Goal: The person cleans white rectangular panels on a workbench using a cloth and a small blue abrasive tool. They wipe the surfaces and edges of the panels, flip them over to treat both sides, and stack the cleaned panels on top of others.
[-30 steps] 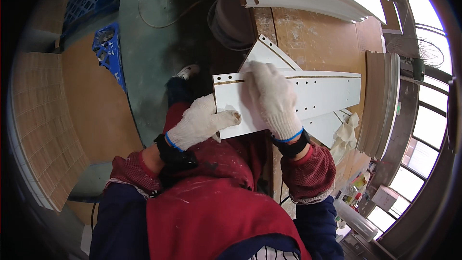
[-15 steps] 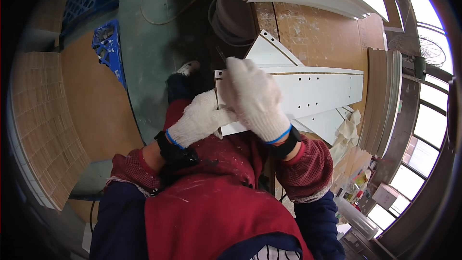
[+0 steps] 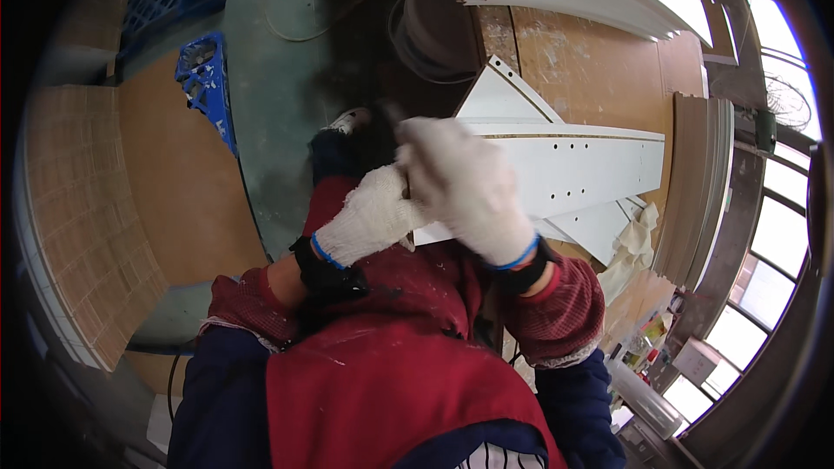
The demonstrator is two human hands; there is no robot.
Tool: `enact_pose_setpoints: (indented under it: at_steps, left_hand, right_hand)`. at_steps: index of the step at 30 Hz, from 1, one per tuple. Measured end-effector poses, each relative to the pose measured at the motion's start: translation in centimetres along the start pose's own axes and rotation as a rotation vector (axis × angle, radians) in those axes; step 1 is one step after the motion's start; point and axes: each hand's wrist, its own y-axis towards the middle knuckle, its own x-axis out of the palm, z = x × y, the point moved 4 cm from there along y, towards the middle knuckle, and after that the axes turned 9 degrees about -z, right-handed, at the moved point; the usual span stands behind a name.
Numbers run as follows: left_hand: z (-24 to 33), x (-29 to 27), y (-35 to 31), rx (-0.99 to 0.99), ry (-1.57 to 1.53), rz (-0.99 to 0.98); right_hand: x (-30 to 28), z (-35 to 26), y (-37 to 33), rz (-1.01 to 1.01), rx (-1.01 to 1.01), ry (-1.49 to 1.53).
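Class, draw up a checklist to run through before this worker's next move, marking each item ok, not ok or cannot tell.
1. Gloves on left hand and right hand: ok, both white.
2. Left hand at the top white panel: ok, at its left end.
3. Right hand's grip: cannot tell, the hand is blurred.
4. Left end of the top white panel in plain sight: not ok, the hands cover most of it.
5. Top white panel lined up with the lower panel: not ok, they cross at an angle.
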Motion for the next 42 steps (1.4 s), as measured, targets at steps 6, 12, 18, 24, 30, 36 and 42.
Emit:
enact_pose_setpoints:
  at_steps: [6, 12, 18, 24, 30, 36, 42]
  left_hand:
    - [1.1, 0.4, -0.4, -0.102, -0.467, 0.003]
    - [1.2, 0.2, 0.0, -0.145, -0.423, -0.036]
    - [-0.2, 0.0, 0.1, 0.52, 0.572, 0.319]
    - [0.9, -0.1, -0.6, -0.085, -0.45, -0.007]
    - [0.8, 0.1, -0.3, -0.06, -0.456, -0.03]
    - [1.0, -0.1, -0.2, -0.117, -0.422, -0.028]
    - [-1.0, 0.1, 0.2, -0.003, -0.207, 0.031]
  right_hand:
    - [-6.9, 13.1, -6.2, 0.36, 0.719, -0.145]
    - [-3.1, 8.7, -3.6, 0.337, 0.211, -0.44]
    - [1.9, -2.0, 0.9, -0.068, -0.063, -0.072]
    - [-8.5, 12.7, -5.5, 0.469, 0.443, -0.202]
    - [-10.3, 20.7, -9.2, 0.317, 0.868, -0.389]
    - [-5.0, 10.8, -3.4, 0.34, 0.314, -0.436]
    - [0.1, 1.4, -0.1, 0.044, 0.131, -0.295]
